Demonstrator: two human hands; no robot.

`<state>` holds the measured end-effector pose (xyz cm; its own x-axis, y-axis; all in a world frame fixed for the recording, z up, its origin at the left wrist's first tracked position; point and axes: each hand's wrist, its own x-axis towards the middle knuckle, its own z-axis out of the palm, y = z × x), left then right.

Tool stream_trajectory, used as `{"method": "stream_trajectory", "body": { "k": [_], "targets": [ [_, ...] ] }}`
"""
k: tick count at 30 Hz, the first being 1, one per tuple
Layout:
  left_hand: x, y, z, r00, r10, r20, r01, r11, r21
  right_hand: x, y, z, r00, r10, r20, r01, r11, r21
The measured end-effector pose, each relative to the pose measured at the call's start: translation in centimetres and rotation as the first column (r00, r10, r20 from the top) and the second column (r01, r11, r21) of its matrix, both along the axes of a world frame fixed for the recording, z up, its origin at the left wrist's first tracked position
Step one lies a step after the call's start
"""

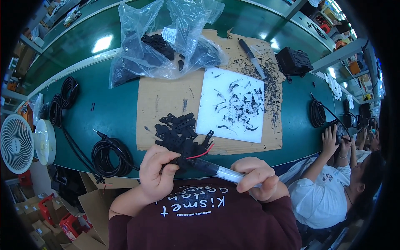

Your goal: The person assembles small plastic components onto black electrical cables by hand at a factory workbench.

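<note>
My left hand (157,171) pinches the end of a black cable between thumb and fingers, and red wires (203,152) stick out beside it. My right hand (256,177) is closed around a syringe-like tube (227,173), clear at its right part and dark at its left. The tube's dark end meets the cable end near my left fingertips; the exact contact is hidden. Just beyond lies a pile of small black plastic parts (177,129). The cable's coil (96,159) rests at the left edge of the bench.
Cardboard (166,89) carries a white foam sheet (208,112) smeared black, plus a second tube (252,58). Behind are a clear bag (125,54) of black parts and a black box (293,61). A fan (43,141) stands left; a co-worker (321,187) handles cable at right.
</note>
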<state>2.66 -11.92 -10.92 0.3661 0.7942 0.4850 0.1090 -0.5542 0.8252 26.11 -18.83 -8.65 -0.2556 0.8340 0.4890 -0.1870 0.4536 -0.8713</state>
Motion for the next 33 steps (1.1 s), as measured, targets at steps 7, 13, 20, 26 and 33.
{"method": "stream_trajectory", "body": {
  "k": [7,13,20,26,33],
  "targets": [
    [-0.2,-0.1,-0.2,0.998,-0.064,0.024,0.066,0.994,-0.084,-0.4,0.3,0.1,0.999,-0.037,0.016,0.037,0.999,0.016],
    [-0.2,-0.1,-0.3,0.994,-0.102,0.041,0.105,0.989,-0.101,-0.3,0.3,0.2,0.999,-0.028,0.023,0.028,1.000,0.011],
    [-0.1,-0.1,-0.3,0.988,-0.140,0.061,0.148,0.979,-0.141,0.0,0.1,0.0,0.999,-0.012,0.037,0.011,1.000,0.015],
    [-0.2,-0.4,-0.3,0.992,-0.080,0.094,0.097,0.974,-0.203,1.0,0.3,-0.4,0.998,-0.065,-0.022,0.065,0.998,0.001],
    [-0.3,0.0,-0.3,0.959,-0.068,0.275,0.177,0.902,-0.394,2.5,0.2,-3.5,0.323,-0.521,0.790,0.582,0.768,0.269]
  ]
}}
